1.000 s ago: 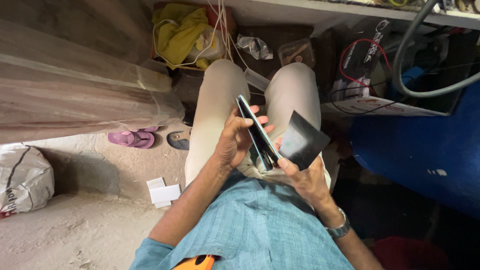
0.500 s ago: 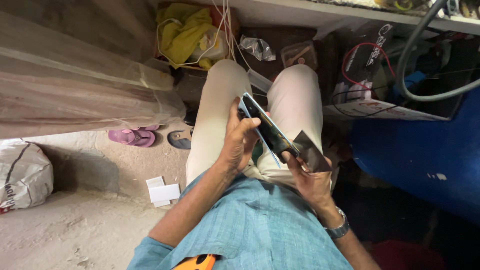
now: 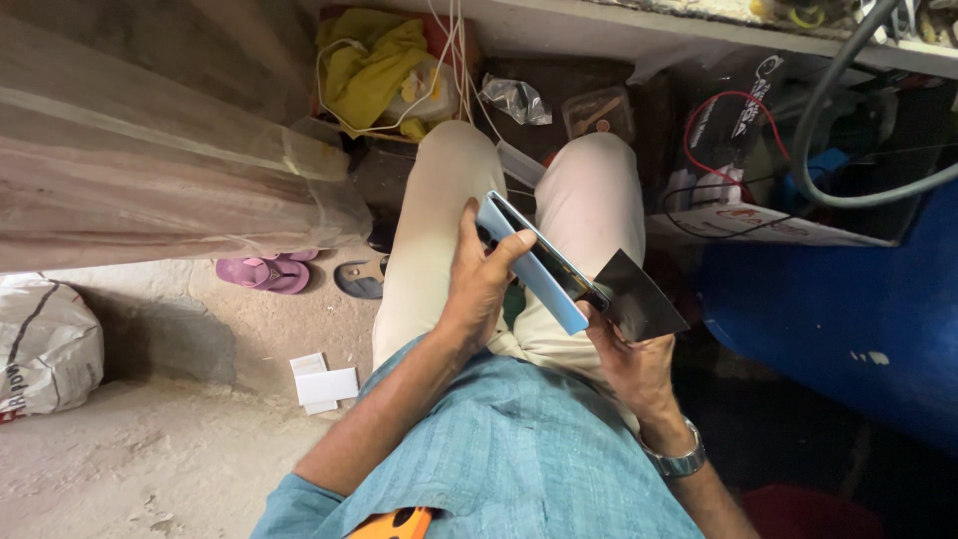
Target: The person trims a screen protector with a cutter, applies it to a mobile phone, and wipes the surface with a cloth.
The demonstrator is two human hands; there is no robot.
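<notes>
Phone (image 3: 536,268) on edge, long axis slanting from left hand (image 3: 481,289) down to right hand (image 3: 629,359).

Small repair workshop, cramped and informal — bare dusty concrete floor (image 3: 150,459), plastic-wrapped wooden boards (image 3: 150,190) stacked at one side, a shelf (image 3: 639,30) overhead with cables (image 3: 848,120) hanging off it. Red wires (image 3: 718,120), cardboard boxes (image 3: 768,225), a yellow rag (image 3: 369,60) and a blue drum (image 3: 848,309) crowd the seat — sandals (image 3: 269,271) left on the floor.
</notes>
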